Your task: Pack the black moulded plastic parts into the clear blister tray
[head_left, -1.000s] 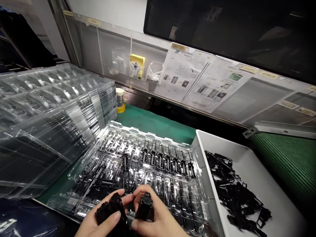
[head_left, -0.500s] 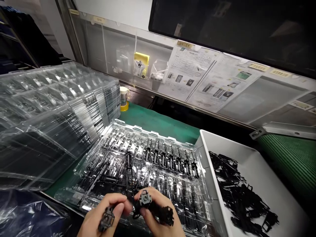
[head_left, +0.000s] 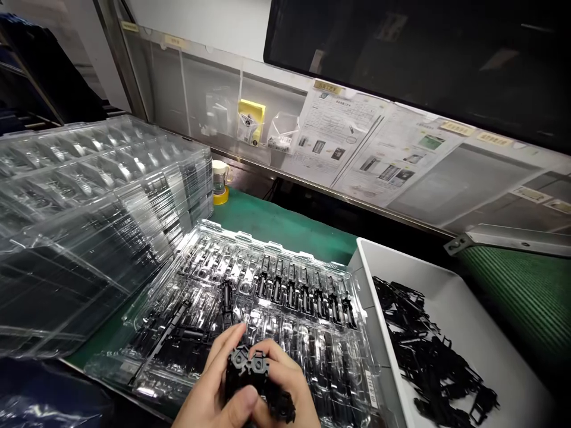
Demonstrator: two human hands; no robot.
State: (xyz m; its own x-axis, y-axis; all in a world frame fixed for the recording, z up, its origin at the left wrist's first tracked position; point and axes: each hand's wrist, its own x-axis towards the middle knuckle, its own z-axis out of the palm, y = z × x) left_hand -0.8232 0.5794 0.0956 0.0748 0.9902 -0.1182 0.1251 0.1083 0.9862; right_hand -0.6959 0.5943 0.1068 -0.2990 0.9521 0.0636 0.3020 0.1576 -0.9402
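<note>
Low in the picture, over the near edge of a clear blister tray (head_left: 272, 309), both my hands grip small black plastic parts (head_left: 250, 371) held side by side. My left hand (head_left: 214, 389) wraps its fingers round the left part, thumb on top. My right hand (head_left: 289, 386) curls round the right part from the other side. The tray's far row holds several black parts (head_left: 303, 291) seated in slots on its right half. One more black part (head_left: 226, 295) stands in a slot further left.
A tall stack of empty clear trays (head_left: 89, 220) fills the left. A white bin (head_left: 450, 297) with several loose black parts (head_left: 428, 351) lies at the right, beside a green ribbed belt (head_left: 521, 291). A small bottle on yellow tape (head_left: 218, 181) stands at the back under posted instruction sheets (head_left: 339, 137).
My hands, apart half a second ago with one part each, have come together. The two black parts now sit side by side between them, slightly further right.
</note>
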